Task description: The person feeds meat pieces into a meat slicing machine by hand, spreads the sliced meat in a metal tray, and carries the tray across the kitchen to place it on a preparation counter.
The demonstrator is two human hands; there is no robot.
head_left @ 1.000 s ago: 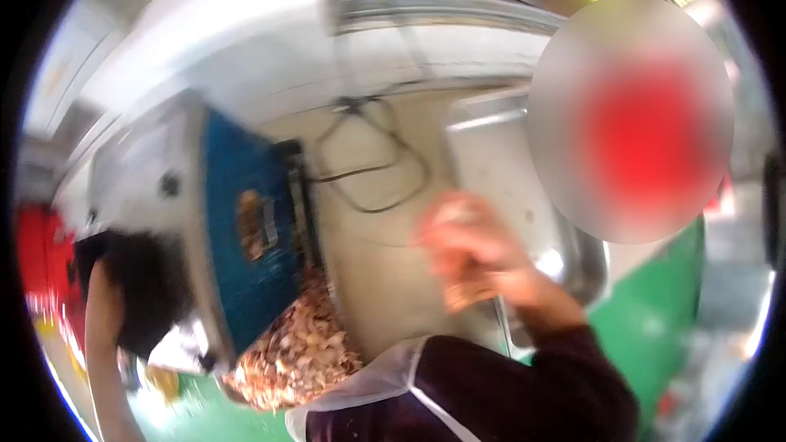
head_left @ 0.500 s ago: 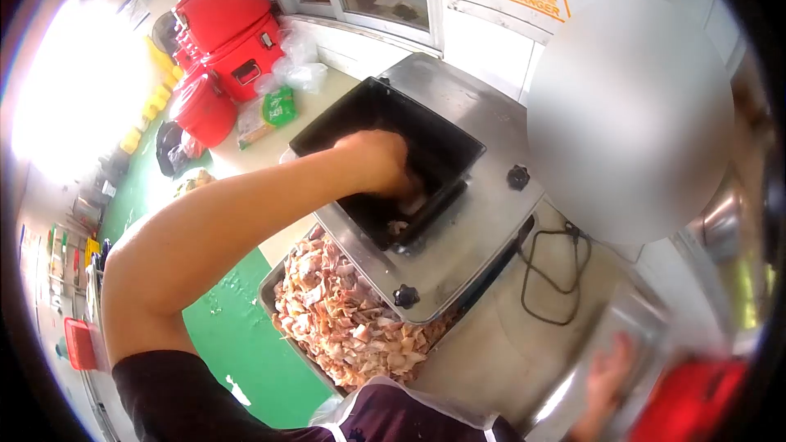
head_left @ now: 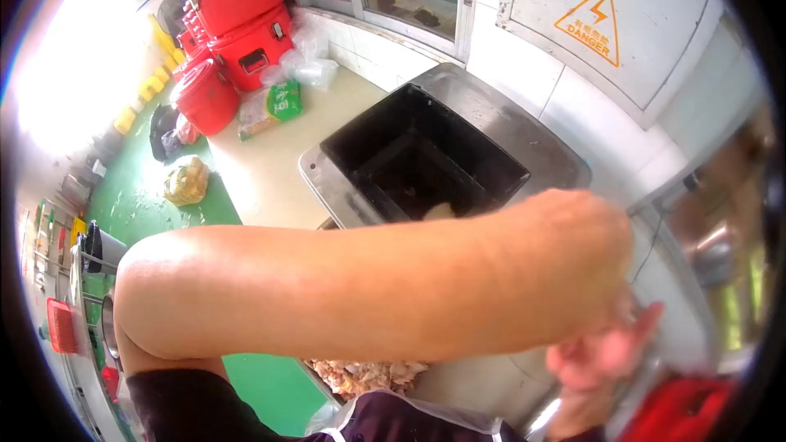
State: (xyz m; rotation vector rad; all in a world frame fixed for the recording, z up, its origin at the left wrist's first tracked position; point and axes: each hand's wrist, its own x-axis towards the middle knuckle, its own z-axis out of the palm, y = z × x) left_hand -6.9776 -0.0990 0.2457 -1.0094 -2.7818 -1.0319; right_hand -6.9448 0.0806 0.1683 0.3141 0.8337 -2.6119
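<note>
My left arm stretches across the view, and my left hand (head_left: 594, 225) is bent down at the far right, its fingers hidden. Just below it is my right hand (head_left: 598, 352), pinkish and smeared by motion, close to the left one; I cannot tell whether it holds anything. Behind my forearm stands a metal machine (head_left: 544, 139) with a deep black square hopper (head_left: 360, 143). A pale piece (head_left: 440, 211) shows at the hopper's near side, partly hidden by my arm. Under my forearm, cut raw meat pieces (head_left: 368, 376) fill a metal tray, mostly covered from view.
Red lidded containers (head_left: 246, 49) are stacked at the back left, beside a green-and-clear bag (head_left: 274, 106) on the pale table (head_left: 254, 184). A filled plastic bag (head_left: 187, 180) lies on the green floor (head_left: 147, 213). A red object (head_left: 684, 405) is at lower right.
My left hand has come up out of the hopper and swung right to near my right hand. The view has shifted, and the person behind the blurred patch at right is no longer seen.
</note>
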